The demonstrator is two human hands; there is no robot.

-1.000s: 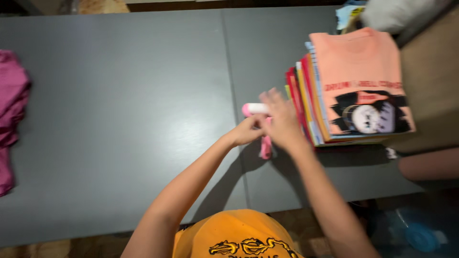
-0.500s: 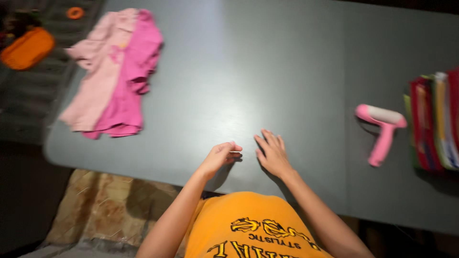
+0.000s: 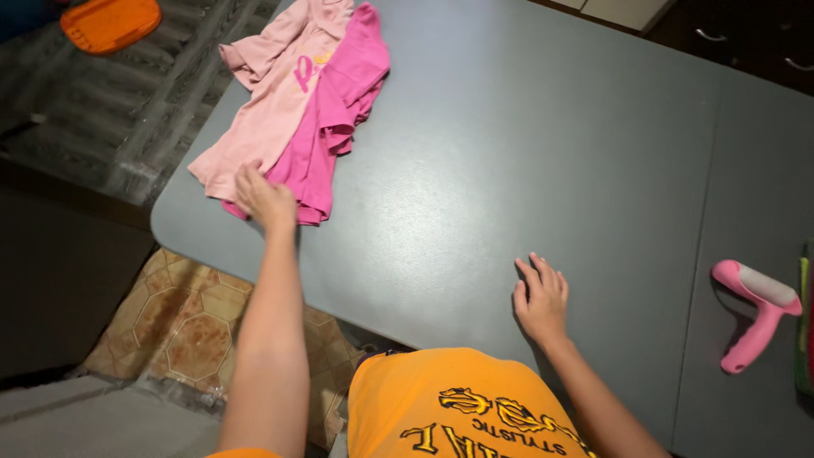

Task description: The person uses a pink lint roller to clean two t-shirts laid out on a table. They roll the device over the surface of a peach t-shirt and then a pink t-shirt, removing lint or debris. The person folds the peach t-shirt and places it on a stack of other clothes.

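The left hand (image 3: 264,197) is stretched far forward and to the left on a nearly straight arm, its bare forearm running up from the bottom edge toward the near left corner of the bench (image 3: 543,161). It lies palm down with the fingers (image 3: 248,175) pointing away from the body, slightly bent; whether they pinch anything cannot be told. The right hand (image 3: 540,297) stays close to the body, resting palm down on the bench just inside its near edge, its fingers (image 3: 538,273) spread loosely and flat. The right forearm angles back to the lower right, elbow bent.
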